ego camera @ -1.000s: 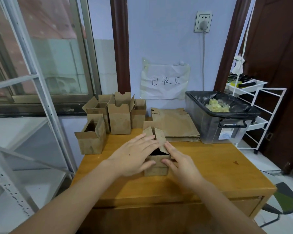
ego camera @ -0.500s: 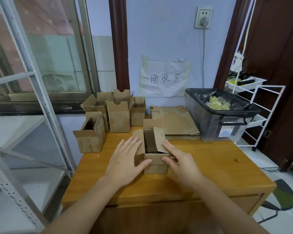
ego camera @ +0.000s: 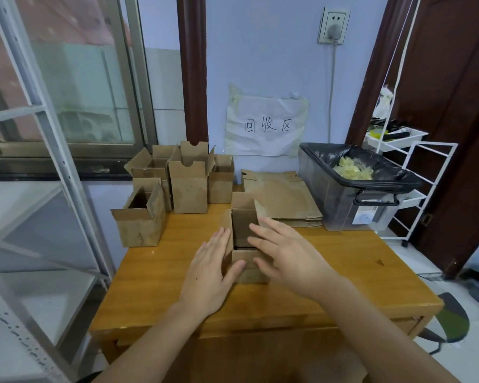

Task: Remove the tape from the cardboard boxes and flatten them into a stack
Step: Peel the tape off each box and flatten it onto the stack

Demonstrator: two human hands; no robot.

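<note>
A small brown cardboard box (ego camera: 244, 230) stands open on the wooden table (ego camera: 343, 272), its flaps up. My left hand (ego camera: 209, 272) lies flat against the box's left side with straight fingers, thumb on the front face. My right hand (ego camera: 285, 255) hovers with spread, straight fingers over the box's right side and hides its right flap. A stack of flattened cardboard (ego camera: 282, 197) lies behind the box. Several open boxes (ego camera: 188, 181) stand at the back left, and one more box (ego camera: 141, 219) sits at the left edge.
A clear plastic bin (ego camera: 349, 205) with a black liner holds crumpled yellowish tape at the back right. A white wire rack (ego camera: 415, 172) stands right of the table. A metal shelf frame (ego camera: 53, 167) is on the left. A paper sign hangs on the wall.
The box's top flaps have been spread open. My right hand has lifted off the box's right side and moved up over it. My left hand stays against the left side.
</note>
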